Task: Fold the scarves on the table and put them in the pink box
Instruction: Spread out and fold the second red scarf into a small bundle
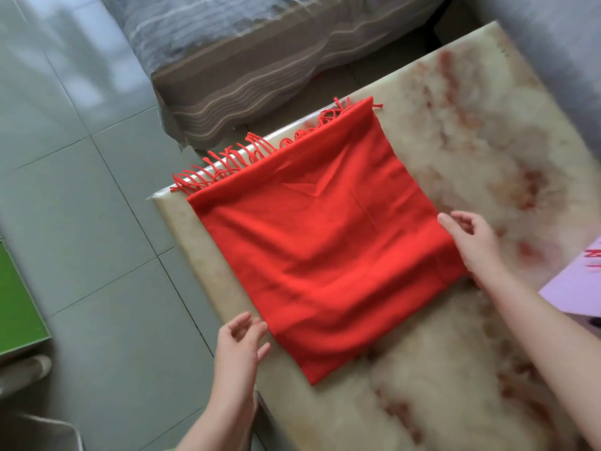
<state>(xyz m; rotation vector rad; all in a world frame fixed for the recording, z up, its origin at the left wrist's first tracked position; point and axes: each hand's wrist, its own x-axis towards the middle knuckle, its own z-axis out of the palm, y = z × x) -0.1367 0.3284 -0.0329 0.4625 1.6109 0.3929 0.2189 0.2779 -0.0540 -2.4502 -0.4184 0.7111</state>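
Note:
A red scarf (325, 242) lies folded into a rough square on the marbled table (471, 157), its fringe hanging over the far left edge. My left hand (240, 346) hovers at the scarf's near left edge with fingers relaxed, holding nothing. My right hand (471, 239) sits at the scarf's right edge, fingers loosely spread, touching or just above the cloth. A corner of the pink box (575, 281) shows at the right border.
A sofa with a grey striped cover (260, 60) stands beyond the table. Grey tiled floor (81, 190) lies to the left, with a green surface (16, 304) at the left border. Bare table top spreads to the right of the scarf and in front of it.

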